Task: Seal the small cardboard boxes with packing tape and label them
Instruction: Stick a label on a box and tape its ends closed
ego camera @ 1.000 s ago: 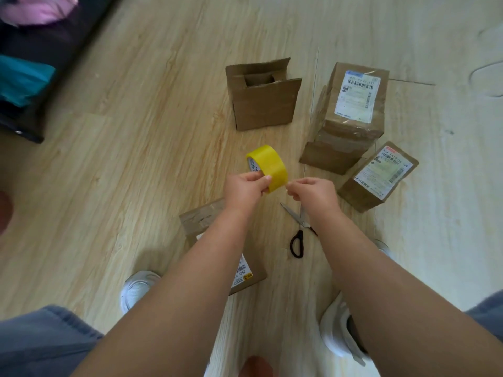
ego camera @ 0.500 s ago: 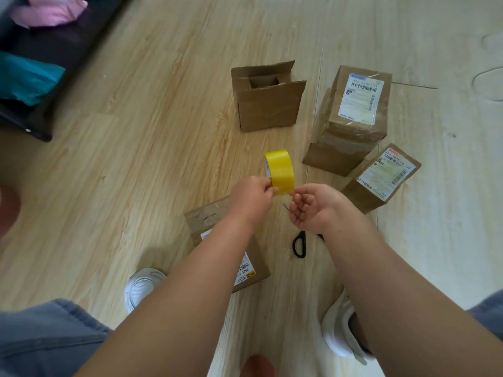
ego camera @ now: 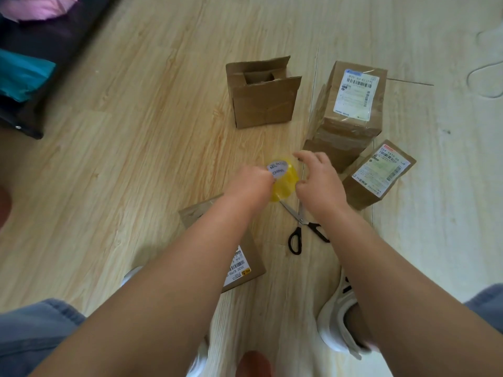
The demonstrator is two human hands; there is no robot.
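Just beyond the black-handled scissors (ego camera: 299, 227), the left hand (ego camera: 253, 182) grips the yellow packing-tape roll (ego camera: 284, 186), now turned core-up. The right hand (ego camera: 319, 183), earlier pinching its edge, spreads blurred fingers beside it, grip unclear. Four brown cardboard boxes (ego camera: 351, 112) ring the scissors; only the open-topped box (ego camera: 262, 104) shows its cardboard insert (ego camera: 258, 77).
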